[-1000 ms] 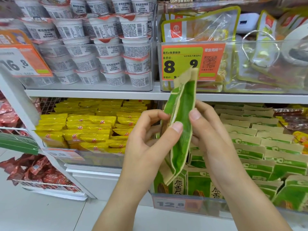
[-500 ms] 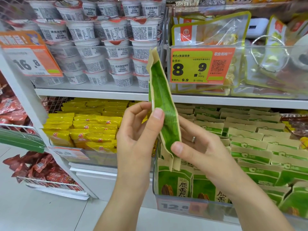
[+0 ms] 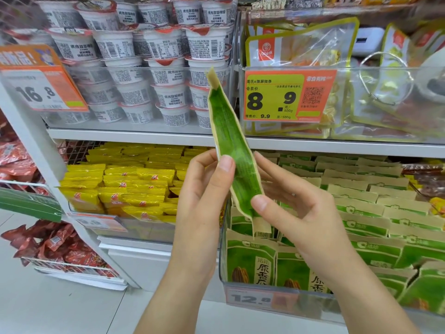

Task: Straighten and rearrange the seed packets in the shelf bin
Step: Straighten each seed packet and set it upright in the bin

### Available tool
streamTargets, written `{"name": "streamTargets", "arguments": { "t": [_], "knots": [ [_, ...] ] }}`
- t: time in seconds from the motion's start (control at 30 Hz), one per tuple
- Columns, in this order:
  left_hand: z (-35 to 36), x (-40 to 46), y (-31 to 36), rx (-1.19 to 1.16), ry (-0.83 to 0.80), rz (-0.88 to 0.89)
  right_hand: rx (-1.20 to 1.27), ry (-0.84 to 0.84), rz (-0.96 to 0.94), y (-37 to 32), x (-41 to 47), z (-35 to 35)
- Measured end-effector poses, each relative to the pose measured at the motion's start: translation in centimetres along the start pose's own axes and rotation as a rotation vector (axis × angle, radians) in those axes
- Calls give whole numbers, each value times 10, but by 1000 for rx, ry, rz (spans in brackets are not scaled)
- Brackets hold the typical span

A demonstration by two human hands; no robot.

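Above the bin (image 3: 265, 289), you hold one packet (image 3: 231, 150) edge-on, your left hand (image 3: 204, 201) pinching its middle and your right hand (image 3: 291, 208) its lower end. Risk: two light pinches could let it twist free into the packed rows (image 3: 361, 208). Yellow packs (image 3: 125, 186) lie alongside, cups (image 3: 154, 68) above, none obstructing.
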State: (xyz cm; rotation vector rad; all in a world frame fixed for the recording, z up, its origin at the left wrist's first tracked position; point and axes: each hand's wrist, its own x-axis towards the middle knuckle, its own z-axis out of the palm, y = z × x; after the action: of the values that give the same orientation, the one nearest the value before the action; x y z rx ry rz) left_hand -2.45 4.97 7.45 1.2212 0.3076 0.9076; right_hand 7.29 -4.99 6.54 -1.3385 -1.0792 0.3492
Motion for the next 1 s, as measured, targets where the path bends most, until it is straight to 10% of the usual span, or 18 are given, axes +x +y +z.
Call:
{"name": "streamTargets", "arguments": {
  "t": [0.23,0.6,0.83,1.0],
  "knots": [
    [5,-2,-4,103,-16,74,-625,238,-199,11,-2,4],
    [-11,4,-1,86,-224,-90,254,263,184,-13,7,-11],
    [-2,0,-7,558,-7,324,133,289,111,-13,3,-3],
    [0,-1,-6,568,131,312,-71,234,-38,-11,-4,9]
  ]
}}
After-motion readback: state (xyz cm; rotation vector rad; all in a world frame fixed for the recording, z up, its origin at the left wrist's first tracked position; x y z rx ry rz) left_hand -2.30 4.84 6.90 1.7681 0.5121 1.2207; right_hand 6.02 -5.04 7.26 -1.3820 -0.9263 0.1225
